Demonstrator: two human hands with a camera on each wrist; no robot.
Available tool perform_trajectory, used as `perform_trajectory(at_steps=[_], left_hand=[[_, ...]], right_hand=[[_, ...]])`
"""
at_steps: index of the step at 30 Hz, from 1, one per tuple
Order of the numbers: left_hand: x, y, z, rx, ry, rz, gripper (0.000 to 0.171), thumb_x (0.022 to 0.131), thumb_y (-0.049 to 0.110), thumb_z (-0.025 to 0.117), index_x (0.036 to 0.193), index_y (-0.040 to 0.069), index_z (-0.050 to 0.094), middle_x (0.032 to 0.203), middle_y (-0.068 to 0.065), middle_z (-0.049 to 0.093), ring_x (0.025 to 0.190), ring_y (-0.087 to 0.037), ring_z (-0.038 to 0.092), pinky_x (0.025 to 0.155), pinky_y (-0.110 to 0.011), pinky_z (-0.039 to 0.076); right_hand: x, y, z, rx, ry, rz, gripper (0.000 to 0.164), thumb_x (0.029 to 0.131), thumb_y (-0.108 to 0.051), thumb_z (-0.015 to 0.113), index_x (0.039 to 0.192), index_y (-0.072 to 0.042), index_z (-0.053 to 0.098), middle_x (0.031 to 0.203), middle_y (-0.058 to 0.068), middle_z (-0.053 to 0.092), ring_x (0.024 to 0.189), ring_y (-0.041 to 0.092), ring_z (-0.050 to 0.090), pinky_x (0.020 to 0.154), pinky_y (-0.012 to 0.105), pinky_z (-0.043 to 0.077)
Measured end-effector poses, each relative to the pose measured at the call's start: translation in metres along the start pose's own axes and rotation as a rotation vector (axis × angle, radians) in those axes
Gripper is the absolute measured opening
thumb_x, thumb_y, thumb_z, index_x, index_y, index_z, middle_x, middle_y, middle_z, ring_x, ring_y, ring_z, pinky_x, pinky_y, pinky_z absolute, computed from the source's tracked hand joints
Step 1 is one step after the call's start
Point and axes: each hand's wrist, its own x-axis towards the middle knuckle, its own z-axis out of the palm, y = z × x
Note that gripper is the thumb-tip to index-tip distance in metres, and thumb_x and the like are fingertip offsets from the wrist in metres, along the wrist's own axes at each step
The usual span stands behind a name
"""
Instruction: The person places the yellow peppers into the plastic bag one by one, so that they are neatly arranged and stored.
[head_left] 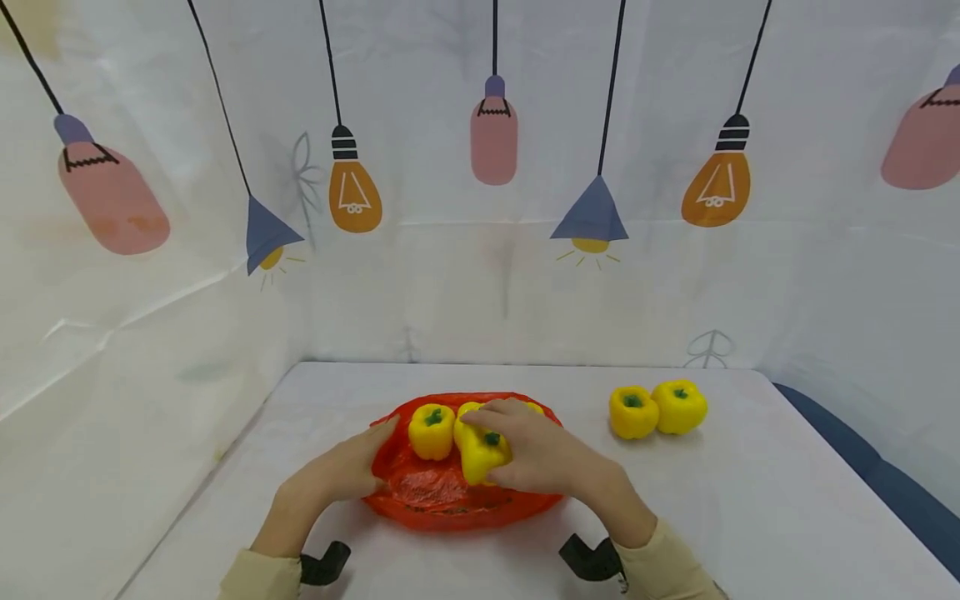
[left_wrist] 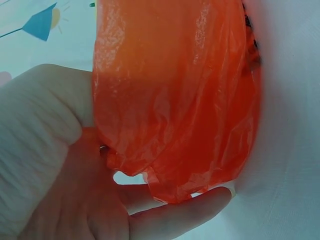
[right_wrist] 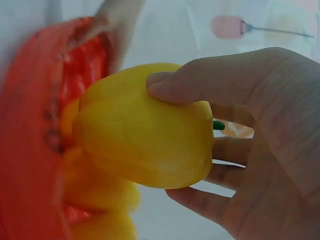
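Right hand (head_left: 551, 454): thumb and fingers clamped on a yellow bell pepper (right_wrist: 145, 130), held at the red bag's (head_left: 442, 518) open mouth.
Left hand (head_left: 341, 471): thumb and fingers closed on the bag's side edge.
In the bag: more peppers (head_left: 432, 433), some partly hidden behind the right hand.
White table (head_left: 750, 508), over to the right: two loose peppers (head_left: 673, 408), touching.

Booth-like space, lamp-printed sheet walls (head_left: 450, 283), white table (head_left: 750, 500)

Six or more yellow peppers (head_left: 678, 407), one red bag (head_left: 461, 518)
Two hands (head_left: 543, 450); seven printed lamps (head_left: 493, 143): three pink, two blue, two orange.
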Motion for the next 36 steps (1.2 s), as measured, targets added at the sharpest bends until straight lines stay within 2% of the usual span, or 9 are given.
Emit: perform_trajectory(at_steps=[5,12,20,23,29,36], left_hand=[[0.000,-0.001,0.000,0.010,-0.001,-0.015,0.090,0.077,0.010,0.080,0.155,0.017,0.035,0.154,-0.003,0.047,0.135,-0.029,0.049,0.109,-0.060,0.042],[-0.001,-0.002,0.000,0.028,-0.001,-0.039,0.090,0.077,0.010,0.080,0.155,0.015,0.035,0.154,-0.006,0.046,0.136,-0.030,0.049,0.109,-0.060,0.042],[-0.001,0.000,0.000,0.034,0.005,-0.024,0.088,0.076,0.007,0.078,0.154,0.015,0.037,0.151,-0.004,0.049,0.131,-0.028,0.052,0.108,-0.059,0.044],[0.000,0.000,-0.001,0.040,0.007,-0.012,0.089,0.076,0.008,0.078,0.155,0.014,0.036,0.152,-0.005,0.049,0.130,-0.027,0.053,0.108,-0.059,0.044],[-0.001,0.001,-0.001,0.027,0.005,-0.002,0.091,0.076,0.008,0.080,0.155,0.015,0.036,0.150,-0.004,0.050,0.127,-0.026,0.054,0.107,-0.059,0.045],[-0.001,-0.001,0.000,0.040,0.010,-0.004,0.088,0.077,0.007,0.078,0.154,0.014,0.036,0.151,-0.004,0.049,0.129,-0.026,0.053,0.108,-0.058,0.044]], right_hand=[[0.012,-0.014,0.021,-0.021,-0.069,0.010,0.065,0.084,-0.031,0.074,0.144,-0.038,0.049,0.144,-0.009,0.052,0.131,0.014,0.046,0.104,0.042,0.051],[0.028,-0.028,0.047,-0.064,-0.063,0.017,0.064,0.084,-0.035,0.075,0.142,-0.043,0.048,0.144,-0.012,0.052,0.127,0.012,0.050,0.101,0.040,0.053],[0.044,-0.028,0.072,-0.169,-0.040,0.019,0.068,0.085,-0.036,0.074,0.146,-0.029,0.044,0.141,-0.007,0.054,0.125,0.013,0.053,0.102,0.039,0.053],[0.046,-0.027,0.077,-0.193,-0.023,0.011,0.069,0.086,-0.037,0.073,0.147,-0.027,0.043,0.142,-0.006,0.053,0.127,0.013,0.053,0.105,0.038,0.052],[0.046,-0.027,0.081,-0.206,0.016,-0.019,0.064,0.086,-0.044,0.073,0.144,-0.031,0.047,0.140,-0.006,0.052,0.125,0.013,0.053,0.102,0.036,0.054],[0.044,-0.029,0.079,-0.280,0.034,-0.016,0.066,0.084,-0.053,0.073,0.142,-0.034,0.049,0.138,-0.006,0.052,0.123,0.014,0.054,0.100,0.036,0.055]])
